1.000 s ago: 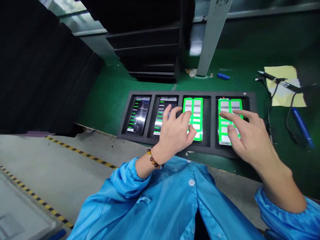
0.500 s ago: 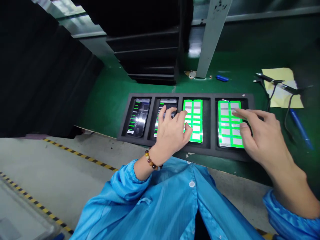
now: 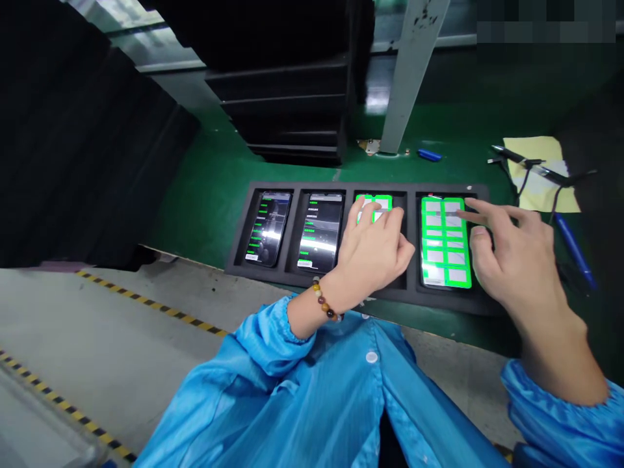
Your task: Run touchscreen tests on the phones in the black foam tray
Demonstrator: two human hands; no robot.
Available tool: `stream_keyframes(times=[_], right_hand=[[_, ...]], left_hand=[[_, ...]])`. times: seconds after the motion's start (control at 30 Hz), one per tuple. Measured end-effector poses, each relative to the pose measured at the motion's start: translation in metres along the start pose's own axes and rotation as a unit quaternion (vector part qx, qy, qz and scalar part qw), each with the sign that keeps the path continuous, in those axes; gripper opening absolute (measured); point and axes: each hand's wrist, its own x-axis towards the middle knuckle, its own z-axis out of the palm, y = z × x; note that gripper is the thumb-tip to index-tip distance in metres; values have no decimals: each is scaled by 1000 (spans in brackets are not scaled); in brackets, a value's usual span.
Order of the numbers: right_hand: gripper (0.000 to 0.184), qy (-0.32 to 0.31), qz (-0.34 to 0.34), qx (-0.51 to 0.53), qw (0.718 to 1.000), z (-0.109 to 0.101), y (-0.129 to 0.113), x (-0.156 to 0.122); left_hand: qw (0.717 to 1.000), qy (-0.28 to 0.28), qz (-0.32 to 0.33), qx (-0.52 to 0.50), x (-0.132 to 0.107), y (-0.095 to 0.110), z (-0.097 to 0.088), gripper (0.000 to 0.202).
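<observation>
Several smartphones lie face up in the compartments of a black foam tray (image 3: pixel 413 260). My left hand (image 3: pixel 373 250), fingers apart and bent, is over the third phone (image 3: pixel 383 200), whose lower screen it hides. Its fingertips are at the upper screen; touch cannot be told. At the upper right of the rightmost phone (image 3: pixel 446 253) is my right hand (image 3: pixel 517 253), with its index finger stretched over the screen. Both these phones show green grids with white blocks. The leftmost phone (image 3: pixel 267 231) and the second phone (image 3: pixel 319 234) display dark screens with green text lines.
Black stacked trays (image 3: pixel 292 97) stand behind the foam tray, beside a metal post (image 3: pixel 409 78). A blue pen cap (image 3: pixel 429 155) lies near the post. Right of the tray are yellow paper (image 3: pixel 533 153), a black cable (image 3: pixel 556 195) and a blue pen (image 3: pixel 575 250).
My left hand has moved right, from between the second and third phones to over the third, uncovering the second phone's screen. My right hand stays by the rightmost phone.
</observation>
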Motion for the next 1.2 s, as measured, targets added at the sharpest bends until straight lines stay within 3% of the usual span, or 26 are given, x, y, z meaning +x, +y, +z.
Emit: stream_keyframes(times=[0.1, 0.2, 0.33, 0.43, 0.57, 0.67, 0.8, 0.93, 1.03, 1.13, 1.2], right_hand=[[53, 52, 19, 24, 998, -1, 2, -1], [53, 82, 22, 68, 994, 0, 1, -4], [48, 67, 26, 90, 993, 3, 2, -7], [47, 67, -14, 97, 993, 4, 0, -4], [48, -16, -134, 107, 985, 4, -26, 14], [49, -93, -201, 113, 969, 12, -57, 33], [50, -130, -225, 114, 959, 34, -88, 56], [51, -149, -235, 140, 950, 35, -94, 65], [49, -108, -188, 177, 960, 16, -76, 57], [47, 6, -53, 200, 978, -1, -42, 32], [47, 69, 52, 205, 975, -2, -19, 13]], left_hand=[[1000, 1, -7, -22, -3, -6, -6, 36], [998, 20, -38, -40, -12, -26, -25, 41], [991, 66, -118, -25, -34, -71, -57, 43], [979, 101, -175, -4, -54, -111, -76, 40], [963, 142, -229, 11, -79, -160, -89, 36], [945, 148, -291, 20, -95, -186, -94, 39], [924, 136, -357, -34, -114, -202, -95, 42], [908, 133, -383, -107, -129, -212, -92, 40], [910, 132, -361, -157, -135, -221, -88, 40], [908, 126, -341, -211, -137, -231, -81, 46], [903, 128, -336, -234, -135, -236, -76, 50]])
